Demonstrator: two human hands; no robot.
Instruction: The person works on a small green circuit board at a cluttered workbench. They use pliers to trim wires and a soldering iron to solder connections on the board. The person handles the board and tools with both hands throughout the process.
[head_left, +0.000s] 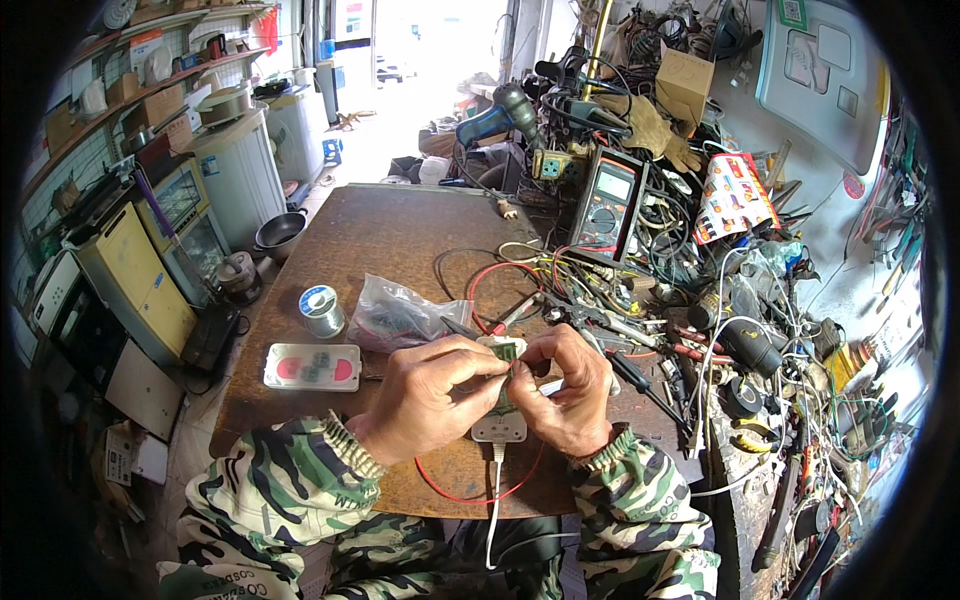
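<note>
My left hand and my right hand meet over an opened white power strip with a green circuit board inside. Both have fingers pinched at the board; whatever small part lies between the fingertips is hidden. A white cord runs from the strip toward me, beside a red wire. A clear plastic bag lies just beyond my left hand. To the left sit a solder spool and a white plastic cover with pink switches.
A worn wooden table carries these things. A multimeter, tangled wires, pliers, a blue heat gun and dark cylinders crowd the right side. Appliances and shelves line the left wall; a doorway is ahead.
</note>
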